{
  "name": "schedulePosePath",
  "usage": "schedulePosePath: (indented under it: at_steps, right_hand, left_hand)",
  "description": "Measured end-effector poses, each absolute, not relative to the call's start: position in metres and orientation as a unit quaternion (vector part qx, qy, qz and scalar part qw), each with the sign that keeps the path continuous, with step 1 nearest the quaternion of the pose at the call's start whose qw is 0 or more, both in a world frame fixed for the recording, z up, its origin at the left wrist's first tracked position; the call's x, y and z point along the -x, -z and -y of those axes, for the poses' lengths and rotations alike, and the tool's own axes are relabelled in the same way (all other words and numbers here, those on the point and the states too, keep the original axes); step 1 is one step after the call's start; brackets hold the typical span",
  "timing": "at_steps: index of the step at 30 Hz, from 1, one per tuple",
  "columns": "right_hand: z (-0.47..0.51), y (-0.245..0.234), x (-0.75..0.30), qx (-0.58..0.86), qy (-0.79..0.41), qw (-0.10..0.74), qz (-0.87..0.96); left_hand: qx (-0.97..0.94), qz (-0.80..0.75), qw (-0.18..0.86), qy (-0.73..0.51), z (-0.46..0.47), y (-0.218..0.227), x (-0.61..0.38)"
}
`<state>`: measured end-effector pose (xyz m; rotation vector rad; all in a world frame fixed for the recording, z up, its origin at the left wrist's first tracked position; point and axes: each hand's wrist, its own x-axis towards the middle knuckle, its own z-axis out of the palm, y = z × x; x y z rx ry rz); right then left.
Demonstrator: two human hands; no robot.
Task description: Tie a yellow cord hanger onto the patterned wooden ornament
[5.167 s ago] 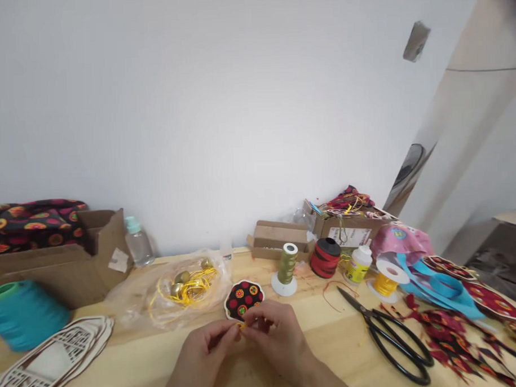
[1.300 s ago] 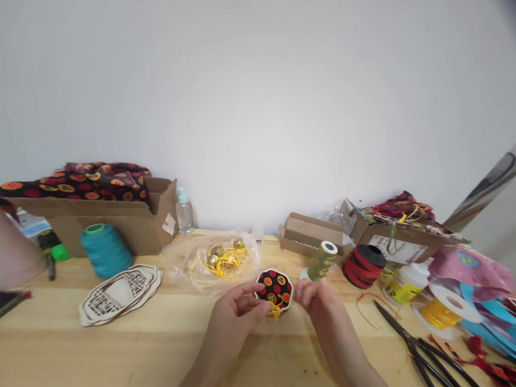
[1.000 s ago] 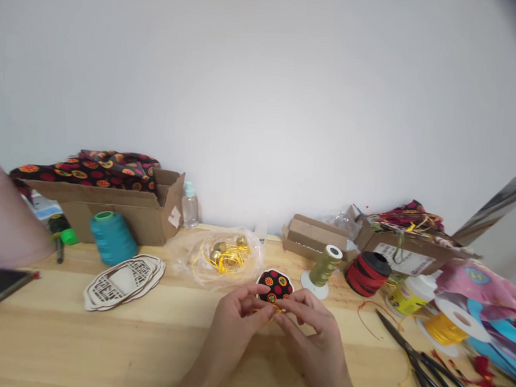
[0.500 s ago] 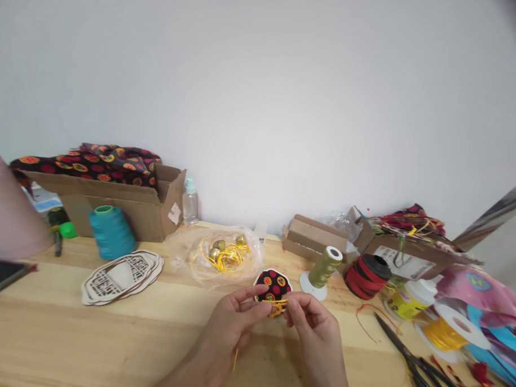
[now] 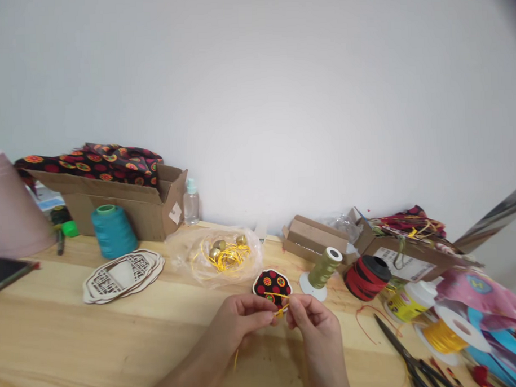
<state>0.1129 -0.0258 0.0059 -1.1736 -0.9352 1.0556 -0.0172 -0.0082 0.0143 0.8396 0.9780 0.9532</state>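
A yellow cord (image 5: 281,312) runs between my two hands, with a small loop or knot in it. My left hand (image 5: 241,324) pinches the cord between thumb and forefinger, and a loose end hangs below the palm. On the other side my right hand (image 5: 314,331) is closed on the cord with thumb and fingertips. Just behind the fingers lies a patterned fabric-covered piece (image 5: 271,282), black with red and orange rounds and a pale edge. Fingers hide its lower part.
Behind my hands sits a clear bag (image 5: 188,258) with brass bells and yellow cord. Left are cut-out wooden plates (image 5: 125,277) and a teal thread cone (image 5: 114,232). At right stand a green thread spool (image 5: 324,270), a red-black spool (image 5: 367,277), a glue bottle (image 5: 409,301) and black scissors (image 5: 401,346).
My left forefinger has come down from over the patterned piece and closed toward the thumb. The cord between my hands has shifted, and more of the patterned piece shows.
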Motion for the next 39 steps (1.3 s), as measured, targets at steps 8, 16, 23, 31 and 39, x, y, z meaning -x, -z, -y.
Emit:
schedulePosePath:
  at_steps: [8,16,23,31,39]
  right_hand:
    - [0.026,-0.004,-0.111,0.488,-0.485,0.604,0.403]
    - [0.025,-0.004,-0.11,0.47,-0.523,0.626,0.338]
    - [0.023,0.003,-0.112,0.447,-0.563,0.626,0.302]
    - [0.022,0.0,-0.114,0.464,-0.536,0.629,0.318]
    - [0.026,-0.006,-0.11,0.474,-0.525,0.613,0.352]
  left_hand:
    - [-0.486,-0.447,0.653,-0.371,0.016,-0.021,0.017]
    - [-0.592,-0.39,0.621,-0.333,0.012,-0.01,0.018]
    - [-0.619,-0.387,0.597,-0.332,0.012,-0.01,0.02]
    - [-0.567,-0.428,0.59,-0.384,0.015,-0.01,0.016]
    - [-0.627,-0.418,0.554,-0.353,0.016,-0.01,0.017]
